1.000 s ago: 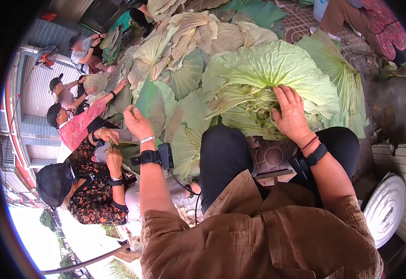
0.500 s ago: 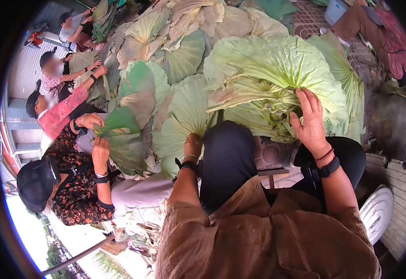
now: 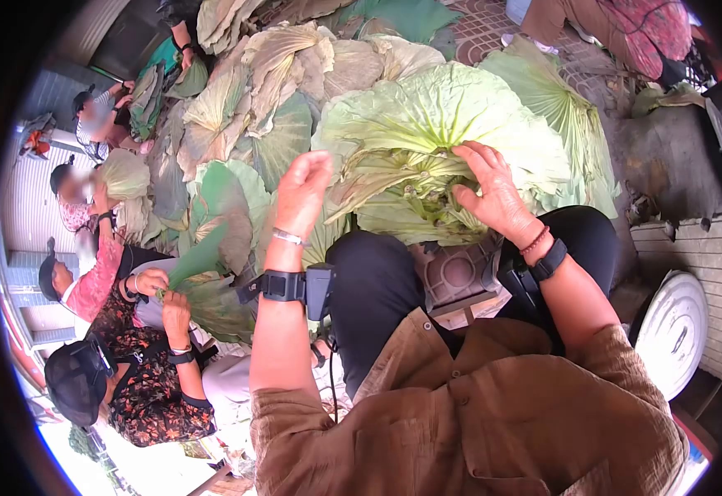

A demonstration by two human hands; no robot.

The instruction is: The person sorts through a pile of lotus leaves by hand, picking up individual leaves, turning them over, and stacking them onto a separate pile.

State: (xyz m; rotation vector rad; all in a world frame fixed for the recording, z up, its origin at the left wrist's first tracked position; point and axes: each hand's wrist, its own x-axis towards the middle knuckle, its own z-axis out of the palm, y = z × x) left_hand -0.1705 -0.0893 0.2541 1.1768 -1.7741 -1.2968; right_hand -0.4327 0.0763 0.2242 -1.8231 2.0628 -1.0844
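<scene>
A thick stack of large pale green leaves lies in front of my knees, its folded, crumpled edges turned toward me. My right hand holds the stack by its near edge, fingers on the top leaf and thumb lower at the folded layers. My left hand is raised left of the stack, above the leaves, its fingers curled together with nothing visible in them. Beyond it spreads a heap of dry, brownish leaves.
At the left, a co-worker in a black cap handles a green leaf; more people sit further along the heap. A round whitish lid leans at the right by a slatted panel. Another person's legs are at the upper right.
My left hand has come up off the leaves beside my knee and is now raised. My right hand stays at the stack. The view has shifted to the right.
</scene>
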